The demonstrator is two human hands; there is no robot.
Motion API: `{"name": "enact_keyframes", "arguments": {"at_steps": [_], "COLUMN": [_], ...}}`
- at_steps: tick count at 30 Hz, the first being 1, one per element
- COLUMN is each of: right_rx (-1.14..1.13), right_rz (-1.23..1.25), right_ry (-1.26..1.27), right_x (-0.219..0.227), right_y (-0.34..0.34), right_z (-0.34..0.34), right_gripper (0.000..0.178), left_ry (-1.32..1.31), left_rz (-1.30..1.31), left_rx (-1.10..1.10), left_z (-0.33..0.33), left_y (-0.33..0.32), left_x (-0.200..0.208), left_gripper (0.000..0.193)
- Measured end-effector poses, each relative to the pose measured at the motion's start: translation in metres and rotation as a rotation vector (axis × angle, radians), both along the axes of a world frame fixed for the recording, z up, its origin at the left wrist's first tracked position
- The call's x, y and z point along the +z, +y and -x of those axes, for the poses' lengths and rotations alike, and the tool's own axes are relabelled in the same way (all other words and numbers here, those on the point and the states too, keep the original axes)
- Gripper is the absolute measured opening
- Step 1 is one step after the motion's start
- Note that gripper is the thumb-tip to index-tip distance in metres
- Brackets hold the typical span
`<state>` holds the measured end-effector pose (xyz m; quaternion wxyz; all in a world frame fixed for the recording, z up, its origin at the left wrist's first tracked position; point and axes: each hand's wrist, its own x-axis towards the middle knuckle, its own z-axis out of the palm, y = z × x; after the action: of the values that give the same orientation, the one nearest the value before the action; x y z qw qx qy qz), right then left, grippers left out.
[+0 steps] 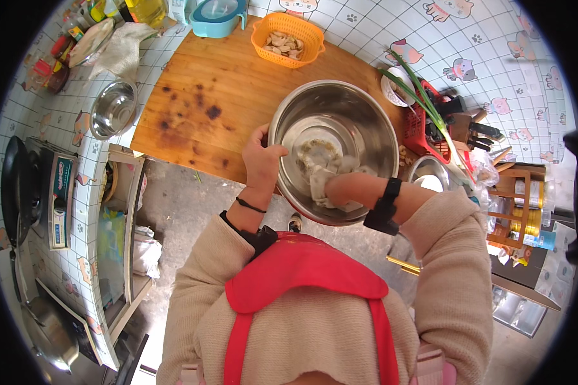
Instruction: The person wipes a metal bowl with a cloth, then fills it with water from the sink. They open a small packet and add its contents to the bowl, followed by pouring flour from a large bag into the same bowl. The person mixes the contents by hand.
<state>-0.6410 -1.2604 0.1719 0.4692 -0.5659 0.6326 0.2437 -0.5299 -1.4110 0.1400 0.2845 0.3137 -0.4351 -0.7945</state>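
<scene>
Bowl (369,122), wide and of bright steel, stands at the near edge of the wooden table (231,77), mouth upward, directly before the person wearing a beige sweater (453,269) and a red apron (305,269). Left hand (263,155) grasps the bowl's left rim, thumb over the edge and remaining fingers against the outside. Right hand (345,190) is lowered inside the bowl, in contact with a whitish, cloth-like item (319,186) on the bottom; its fingertips are hidden, so I cannot tell whether it is clenched on the item. Beside that item lies a pale mass (317,156) with brownish edges, makeup unclear. A black band (385,205) encircles the right wrist.

Table surface shows dark scorch-like stains left of the bowl. Beyond the bowl, near the far edge, an orange basket (291,62) contains pale, flattish pieces (282,44); a blue lidded container (216,24) stands to its left. To the right of the bowl, long green onions (432,114) lie across a red basket (414,128). A white bowl (388,90) sits near them.

Off to the left, a steel basin (111,110) is on the tiled ledge, and a black pan (14,186) rests at the stove (58,199).
</scene>
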Motion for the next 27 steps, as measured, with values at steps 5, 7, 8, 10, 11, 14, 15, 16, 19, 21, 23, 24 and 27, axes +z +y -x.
{"name": "enact_keyframes", "arguments": {"at_steps": [5, 7, 8, 10, 11, 14, 15, 16, 19, 21, 23, 24, 27], "right_rx": [-0.195, -0.209, -0.186, -0.226, -0.283, -0.278, -0.253, -0.236, 0.083, -0.459, -0.545, -0.27, 0.055], "right_rz": [0.068, 0.199, 0.273, 0.428, 0.525, 0.614, 0.641, 0.613, 0.187, 0.167, 0.154, 0.21, 0.471], "right_ry": [-0.003, 0.021, 0.039, 0.109, 0.144, 0.218, 0.256, 0.312, 0.425, 0.524, 0.282, 0.029, -0.072], "right_x": [-0.023, -0.03, -0.032, -0.037, -0.039, -0.037, -0.034, -0.031, -0.019, -0.022, -0.021, -0.02, -0.027], "right_y": [-0.041, -0.046, -0.047, -0.05, -0.052, -0.044, -0.037, -0.031, -0.011, -0.005, -0.01, -0.018, -0.056], "right_z": [-0.028, -0.025, -0.019, 0.0, 0.014, 0.057, 0.066, 0.071, 0.056, 0.012, -0.011, -0.014, -0.011], "right_gripper": [0.021, 0.019, 0.018, 0.018, 0.018, 0.018, 0.02, 0.021, 0.039, 0.057, 0.055, 0.043, 0.016], "left_ry": [-0.039, -0.102, -0.103, -0.117, -0.131, -0.142, -0.128, -0.101, -0.071, -0.058, -0.04, -0.026, -0.057], "left_rz": [0.078, 0.18, 0.203, 0.254, 0.222, 0.171, 0.17, 0.18, 0.138, 0.119, 0.109, 0.104, 0.108], "left_rx": [-0.008, -0.021, -0.034, -0.069, -0.094, -0.132, -0.12, -0.106, -0.077, -0.068, -0.051, -0.041, -0.064], "left_z": [0.0, -0.001, -0.001, -0.001, -0.001, -0.002, -0.001, -0.001, 0.002, 0.004, 0.006, 0.007, 0.005], "left_y": [-0.001, -0.003, -0.004, -0.006, -0.007, -0.008, -0.007, -0.007, -0.005, -0.004, -0.005, -0.005, -0.003], "left_x": [-0.001, 0.001, 0.002, 0.004, 0.005, 0.005, 0.005, 0.004, 0.001, -0.001, 0.001, 0.002, 0.007], "left_gripper": [0.044, 0.044, 0.045, 0.046, 0.048, 0.053, 0.053, 0.053, 0.053, 0.053, 0.051, 0.05, 0.048]}}
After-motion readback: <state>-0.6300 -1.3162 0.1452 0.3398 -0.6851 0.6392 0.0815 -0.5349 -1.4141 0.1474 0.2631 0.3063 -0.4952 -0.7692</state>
